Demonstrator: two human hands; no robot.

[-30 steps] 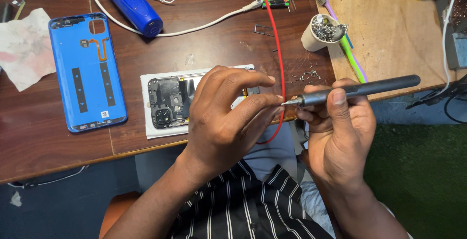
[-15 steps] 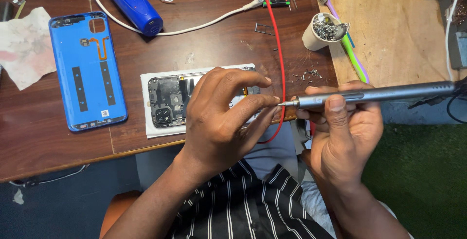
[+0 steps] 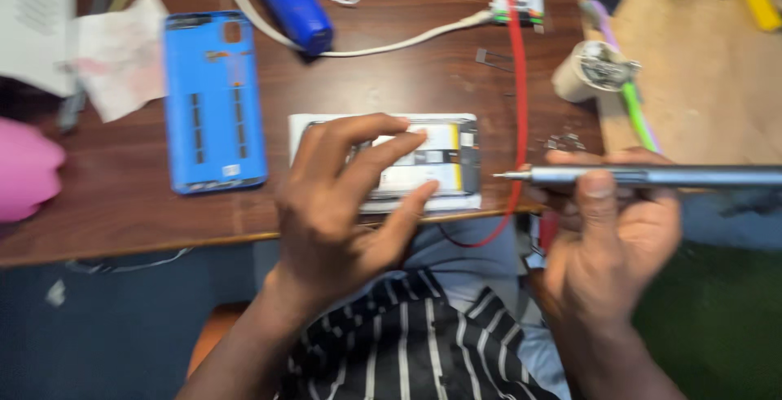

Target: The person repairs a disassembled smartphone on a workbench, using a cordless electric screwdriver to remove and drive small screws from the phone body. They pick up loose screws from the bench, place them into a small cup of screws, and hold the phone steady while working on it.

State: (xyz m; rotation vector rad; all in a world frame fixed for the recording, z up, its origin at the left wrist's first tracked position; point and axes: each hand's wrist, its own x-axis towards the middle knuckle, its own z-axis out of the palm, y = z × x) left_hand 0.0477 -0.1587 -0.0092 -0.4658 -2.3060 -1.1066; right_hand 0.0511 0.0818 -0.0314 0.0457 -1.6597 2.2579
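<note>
Left hand point(image 3: 342, 204): fingers spread and curled, tips hovering over or lightly on the opened smartphone point(image 3: 423, 160); motion blur hides actual contact. A second ago these fingertips met the driver's tip; they have since parted from it and moved over the phone. Right hand point(image 3: 611, 229): fingers wrapped around a grey pen-type electric screwdriver point(image 3: 652, 176), held level, bit pointing left, now clear of the left hand and just right of the phone. Phone: back removed, battery exposed, lying on a white sheet point(image 3: 305, 123) at the wooden table's point(image 3: 122, 213) near edge. Adjacent: blue back cover point(image 3: 213, 98) to the left; red cable point(image 3: 517, 98) between phone and driver.
</note>
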